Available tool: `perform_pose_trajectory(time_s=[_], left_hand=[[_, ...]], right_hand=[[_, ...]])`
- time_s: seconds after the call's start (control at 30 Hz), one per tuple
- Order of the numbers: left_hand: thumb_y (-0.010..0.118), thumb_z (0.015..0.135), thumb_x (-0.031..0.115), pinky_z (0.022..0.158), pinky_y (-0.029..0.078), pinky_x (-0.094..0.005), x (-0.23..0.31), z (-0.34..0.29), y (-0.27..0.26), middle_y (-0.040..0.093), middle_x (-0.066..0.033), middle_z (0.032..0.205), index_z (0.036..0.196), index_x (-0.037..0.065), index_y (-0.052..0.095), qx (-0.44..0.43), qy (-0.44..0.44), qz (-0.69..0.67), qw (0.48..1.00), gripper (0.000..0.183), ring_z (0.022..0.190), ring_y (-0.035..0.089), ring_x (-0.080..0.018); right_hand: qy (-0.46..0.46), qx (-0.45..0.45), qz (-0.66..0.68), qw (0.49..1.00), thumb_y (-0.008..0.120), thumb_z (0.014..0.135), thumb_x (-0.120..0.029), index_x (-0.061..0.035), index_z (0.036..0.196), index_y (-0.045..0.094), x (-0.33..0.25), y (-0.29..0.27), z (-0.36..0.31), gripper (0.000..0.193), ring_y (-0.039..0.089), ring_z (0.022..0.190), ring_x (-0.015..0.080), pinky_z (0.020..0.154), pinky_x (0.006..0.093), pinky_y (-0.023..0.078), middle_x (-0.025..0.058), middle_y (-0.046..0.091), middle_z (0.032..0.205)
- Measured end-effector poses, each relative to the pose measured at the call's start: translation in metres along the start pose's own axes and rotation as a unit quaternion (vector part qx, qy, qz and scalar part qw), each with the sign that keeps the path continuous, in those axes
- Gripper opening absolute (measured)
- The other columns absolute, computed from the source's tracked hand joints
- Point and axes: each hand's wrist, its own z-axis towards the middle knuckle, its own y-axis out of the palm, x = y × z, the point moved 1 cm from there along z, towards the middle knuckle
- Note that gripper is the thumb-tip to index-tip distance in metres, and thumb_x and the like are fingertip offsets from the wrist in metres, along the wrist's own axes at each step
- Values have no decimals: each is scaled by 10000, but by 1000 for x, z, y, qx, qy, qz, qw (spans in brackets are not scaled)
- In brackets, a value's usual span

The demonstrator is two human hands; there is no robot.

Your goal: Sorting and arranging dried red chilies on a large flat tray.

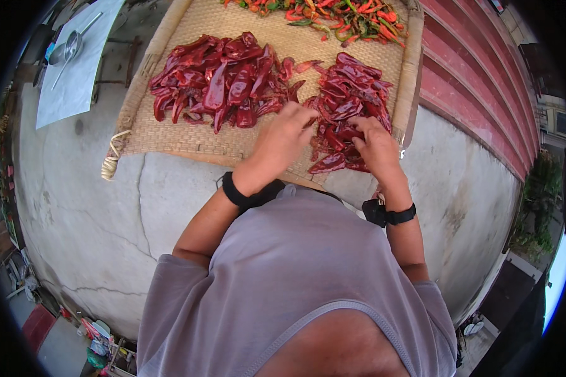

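Glossy dark-red wrinkled peppers [217, 88] sit in two piles on a tan woven-straw tray [195, 141], probably so both stay reachable. Left hand [284, 137] half-curled between piles, right hand [378, 147] bent over the right one — can't tell if either's gripping.

A big heap of dark red peppers [223, 81] lies near the left edge of the woven tray [192, 139], a smaller heap [349, 88] by its right edge. Small red and green peppers [346, 16] sit along the far edge. The right hand [377, 151] touches the smaller heap. The left hand [284, 139], between the heaps, is too blurry to show what it holds.
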Motion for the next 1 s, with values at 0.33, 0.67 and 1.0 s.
perform_pose_trajectory(time_s=[0.33, 0.67, 1.0], left_hand=[[686, 864, 66, 762, 507, -383, 6, 4, 10, 616, -119, 971, 1126, 33, 626, 86, 28, -58, 994, 271, 893, 634, -281], [726, 770, 14, 789, 471, -411, -33, 0, -42, 580, -121, 1018, 1016, 57, 618, 216, 8, 179, 960, 273, 927, 554, -317], [742, 764, 77, 854, 475, -440, -21, -26, -44, 580, -147, 1034, 1052, 49, 658, 47, -5, 95, 994, 301, 1000, 560, -343]], right_hand=[[9, 1, 222, 975, 719, 828, -116, -72, 1104, 602, -39, -14, 6, 303, 624, 752, 245, 709, 379, 506, 96, 651, 981], [7, -20, 48, 999, 702, 833, -153, -88, 1045, 596, -24, 19, -7, 246, 666, 889, 300, 721, 418, 516, 92, 669, 998], [71, 43, 242, 967, 673, 835, -43, -40, 1068, 616, -29, 11, 8, 240, 582, 707, 110, 659, 266, 478, 22, 634, 802]])
